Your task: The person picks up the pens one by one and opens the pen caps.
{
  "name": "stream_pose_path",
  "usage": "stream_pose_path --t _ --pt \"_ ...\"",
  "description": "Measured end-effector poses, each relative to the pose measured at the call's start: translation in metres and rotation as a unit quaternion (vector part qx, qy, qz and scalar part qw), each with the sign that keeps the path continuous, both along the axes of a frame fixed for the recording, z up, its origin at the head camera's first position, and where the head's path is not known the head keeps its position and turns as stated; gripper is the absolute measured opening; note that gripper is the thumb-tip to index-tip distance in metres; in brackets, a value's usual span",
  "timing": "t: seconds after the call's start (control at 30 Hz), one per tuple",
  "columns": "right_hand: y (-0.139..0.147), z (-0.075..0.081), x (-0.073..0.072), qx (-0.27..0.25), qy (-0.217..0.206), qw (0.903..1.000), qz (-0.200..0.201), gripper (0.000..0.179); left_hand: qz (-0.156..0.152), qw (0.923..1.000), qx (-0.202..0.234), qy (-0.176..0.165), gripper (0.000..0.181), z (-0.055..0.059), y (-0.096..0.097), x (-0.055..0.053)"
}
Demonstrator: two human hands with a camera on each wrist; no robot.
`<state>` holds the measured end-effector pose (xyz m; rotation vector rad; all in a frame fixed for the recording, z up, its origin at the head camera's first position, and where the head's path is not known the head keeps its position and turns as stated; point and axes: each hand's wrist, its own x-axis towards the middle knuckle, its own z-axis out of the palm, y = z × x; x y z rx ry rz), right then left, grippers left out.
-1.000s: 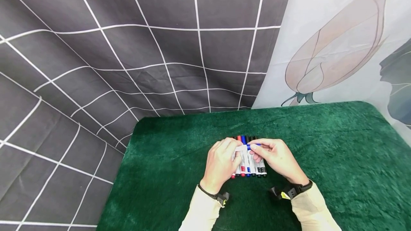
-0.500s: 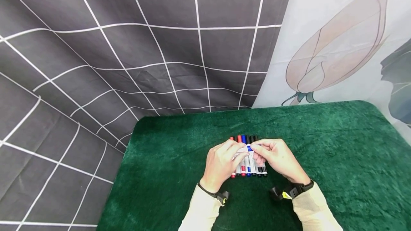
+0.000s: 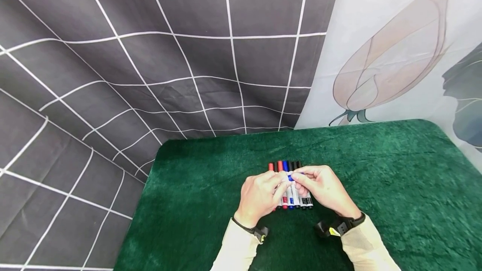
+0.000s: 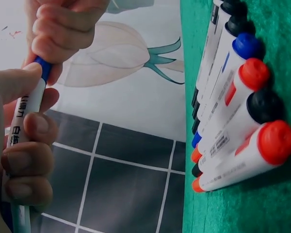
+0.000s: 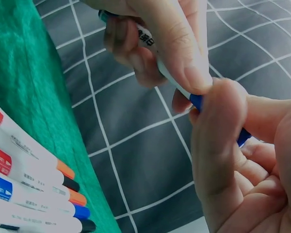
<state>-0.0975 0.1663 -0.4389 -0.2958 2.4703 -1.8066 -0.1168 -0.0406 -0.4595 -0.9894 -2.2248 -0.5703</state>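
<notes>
Above a row of markers, both hands hold one whiteboard marker (image 4: pixel 33 102) with a white barrel and dark print. My left hand (image 3: pixel 260 195) grips the barrel, fingers curled round it and the thumb near the cap. The blue cap (image 5: pixel 196 101) is pinched between the thumb and index finger of my right hand (image 3: pixel 325 189), which hide much of it. Cap and barrel are in line, and the fingertips of the two hands meet there. Below, the laid-out markers (image 4: pixel 233 162) lie side by side with red, black and blue ends; the hands partly cover them in the head view.
A green plush cloth (image 3: pixel 203 179) covers the table. Behind and to the left hangs a dark curtain with white grid lines (image 3: pixel 196 53). At the back right is a white panel with a pink flower bud print (image 3: pixel 391 62). Each wrist wears a black strap with a small camera.
The left fingertips have edged right along the marker, nearer to the cap, so less white barrel shows. The right hand keeps its pinch on the cap. The row lies as before.
</notes>
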Motion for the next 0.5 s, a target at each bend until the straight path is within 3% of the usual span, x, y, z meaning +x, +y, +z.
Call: stream_pose_path --t 0.5 --pt "-0.0003 -0.0005 0.0015 -0.023 0.032 0.999 0.022 0.018 -0.027 0.9938 0.011 -0.107 0.029 0.0014 -0.0063 0.0015"
